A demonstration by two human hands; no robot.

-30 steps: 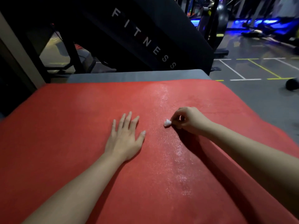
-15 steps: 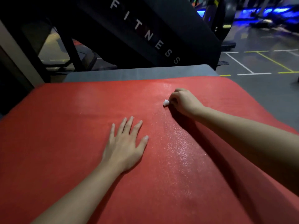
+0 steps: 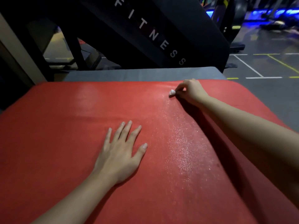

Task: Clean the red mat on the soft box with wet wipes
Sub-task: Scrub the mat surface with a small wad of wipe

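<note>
Flat red foam mat [image 3: 80,143] covers nearly the whole top of the grey soft box [image 3: 142,74], whose bare top shows only as a strip along the far edge. The mat's long axis probably runs left-right, parallel to that far edge, but its near and left ends are cut off, so not certain. Right hand [image 3: 191,92] sits near the mat's far right corner, grip closed, fingertips pinching a small crumpled white wet wipe [image 3: 172,92] pressed to the mat surface. Left hand [image 3: 120,156] lies flat, palm down, fingers spread at mat centre, grip open, holding nothing, likely bracing the mat. A shiny wet streak [image 3: 181,143] runs from the wipe back toward the near edge; the left half looks dry, so the job seems partly done. Risks: wipe is tiny and bunched, covers little per stroke and may dry out or slip from the pinch; a push past the far edge could ruck the mat; leaning weight could sink the soft box.
</note>
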